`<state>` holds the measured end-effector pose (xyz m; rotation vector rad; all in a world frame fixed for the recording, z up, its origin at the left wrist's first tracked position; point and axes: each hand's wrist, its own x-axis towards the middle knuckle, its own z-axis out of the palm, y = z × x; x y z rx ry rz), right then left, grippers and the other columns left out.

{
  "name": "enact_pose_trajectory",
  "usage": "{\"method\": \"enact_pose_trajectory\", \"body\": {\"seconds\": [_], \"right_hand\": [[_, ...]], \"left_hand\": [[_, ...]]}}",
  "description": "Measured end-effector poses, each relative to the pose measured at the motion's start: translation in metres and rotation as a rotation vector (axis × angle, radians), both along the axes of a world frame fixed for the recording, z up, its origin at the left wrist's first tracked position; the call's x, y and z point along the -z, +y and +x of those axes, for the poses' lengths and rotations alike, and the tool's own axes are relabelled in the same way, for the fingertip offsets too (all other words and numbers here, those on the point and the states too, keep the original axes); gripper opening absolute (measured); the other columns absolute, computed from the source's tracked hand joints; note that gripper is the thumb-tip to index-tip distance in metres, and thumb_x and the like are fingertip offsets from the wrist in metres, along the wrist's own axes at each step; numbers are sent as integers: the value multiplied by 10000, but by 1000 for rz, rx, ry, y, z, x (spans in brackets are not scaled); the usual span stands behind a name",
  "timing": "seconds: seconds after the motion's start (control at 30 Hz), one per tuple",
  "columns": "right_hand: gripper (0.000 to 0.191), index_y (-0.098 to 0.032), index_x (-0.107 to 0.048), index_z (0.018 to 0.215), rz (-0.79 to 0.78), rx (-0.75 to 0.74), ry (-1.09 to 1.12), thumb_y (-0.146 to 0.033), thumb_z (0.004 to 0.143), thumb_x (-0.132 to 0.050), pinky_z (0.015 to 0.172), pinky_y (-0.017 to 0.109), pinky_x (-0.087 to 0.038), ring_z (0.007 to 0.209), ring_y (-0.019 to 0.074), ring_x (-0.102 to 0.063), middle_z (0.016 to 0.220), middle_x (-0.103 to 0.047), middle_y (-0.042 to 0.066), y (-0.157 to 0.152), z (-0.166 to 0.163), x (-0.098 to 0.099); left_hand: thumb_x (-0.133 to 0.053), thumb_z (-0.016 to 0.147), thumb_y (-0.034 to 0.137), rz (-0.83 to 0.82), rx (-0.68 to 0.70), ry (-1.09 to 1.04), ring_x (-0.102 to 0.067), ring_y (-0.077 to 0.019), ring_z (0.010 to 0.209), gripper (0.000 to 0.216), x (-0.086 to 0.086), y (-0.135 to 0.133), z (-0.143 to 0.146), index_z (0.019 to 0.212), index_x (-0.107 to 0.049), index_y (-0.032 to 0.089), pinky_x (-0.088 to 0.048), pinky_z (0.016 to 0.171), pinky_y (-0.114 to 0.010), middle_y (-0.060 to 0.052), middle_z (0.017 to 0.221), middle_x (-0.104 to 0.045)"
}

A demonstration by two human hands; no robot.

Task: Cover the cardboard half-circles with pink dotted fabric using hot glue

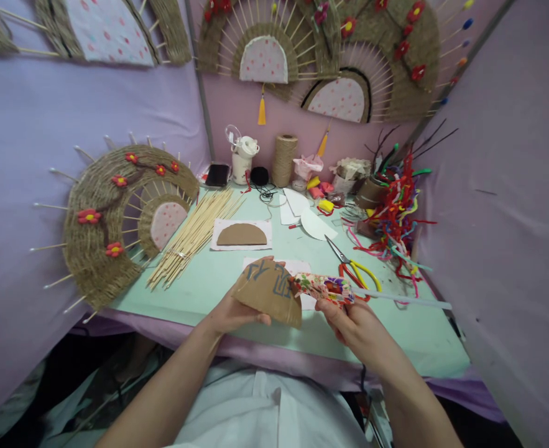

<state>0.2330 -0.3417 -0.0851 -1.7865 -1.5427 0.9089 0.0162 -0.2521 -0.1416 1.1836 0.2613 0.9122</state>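
Brown cardboard half-disc with blue lettering point(268, 295) held above pale green tabletop point(194, 297), left hand point(234, 311) half-curled, gripping its edges. Right hand point(355, 320) wrapped around floral-patterned glue gun point(323, 287), nozzle by the card; contact unclear. Likely best: card steady, thin even bead, fingertips clear of the probably hot nozzle

**Worn Items and Exposed Parts**

Torso: white shirt point(227, 410), fabric creased. Front detail: vertical seamed strip point(278, 414) of matching fabric near the shirt's middle. Left forearm point(176, 379) and right forearm point(407, 379), flanking the shirt: bare. Left hand point(232, 315), right hand point(354, 320): bare.
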Motion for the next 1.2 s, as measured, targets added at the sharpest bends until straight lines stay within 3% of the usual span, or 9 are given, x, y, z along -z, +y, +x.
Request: {"method": "enact_pose_trajectory", "body": {"seconds": [0.33,0.67,1.2], "right_hand": [[521,-205,-469,443,-40,-10,-98,-542,838,-425,474,241,-359,444,127,-406,389,-379,-27,-2,4,-1],[395,-194,-657,633,26,-54,-71,-465,843,-461,591,244,-455,644,195,-606,498,-575,16,-9,4,-7],[360,-206,-661,632,45,-86,-82,-429,841,-471,612,259,-488,696,221,-642,474,-577,18,-16,4,-5]], "left_hand": [[-855,503,197,33,-50,3,-423,-317,1269,941,1,1,1,1325,-410,309,-342,1043,-488,-127,1434,-383],[-851,516,244,113,-179,63,-394,-315,1290,973,3,3,-1,1347,-349,301,-323,1061,-505,-133,1449,-346],[-848,518,284,219,-428,89,-413,-296,1278,942,4,5,1,1317,-349,283,-358,1039,-488,-142,1423,-380]]}}
